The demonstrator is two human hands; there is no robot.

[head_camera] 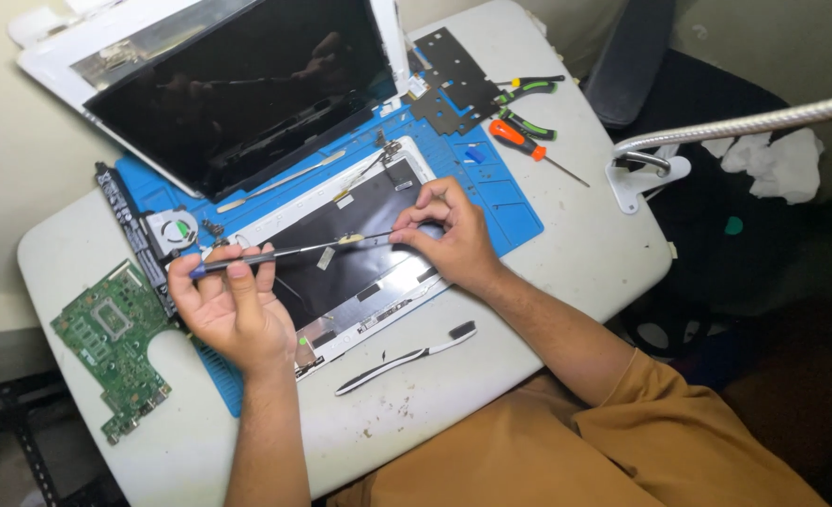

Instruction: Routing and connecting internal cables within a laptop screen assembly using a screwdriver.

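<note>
Left hand (pixel 233 314): palm up, fingers curled closed around the dark handle end of a long thin screwdriver (pixel 289 251), thumb pressed over the top. The tool lies almost level, running rightward above the opened laptop base (pixel 360 263).

Right hand (pixel 449 235): fingertips pinched together at the far end of the same screwdriver shaft, touching it near a small pale tag; the remaining fingers are bent and rest on the dark inner panel of the base.

Laptop base: white-edged shell with black sheeting inside, lying on a blue work mat (pixel 510 211) at the middle of a white table (pixel 566 272).

Laptop screen (pixel 238 89): dark panel in a white lid, tilted back behind the base (reflections show on the glass).

Metal spudger (pixel 280 181): flat on the mat just in front of the screen.

Cooling fan (pixel 172 230): at the mat's left edge, beside a long black battery strip (pixel 125 221).

Green circuit board (pixel 114 347): on the table, left of the left hand.

Black cover plate (pixel 454 80): upper right of the mat.

Green-handled pliers (pixel 526 89) and an orange-handled screwdriver (pixel 529 147): just right of the plate.

Black-and-white toothbrush (pixel 407 359): on bare table, near the person's forearms.

Lamp arm (pixel 745 124): flexible metal, clamped at the table's right edge.
</note>
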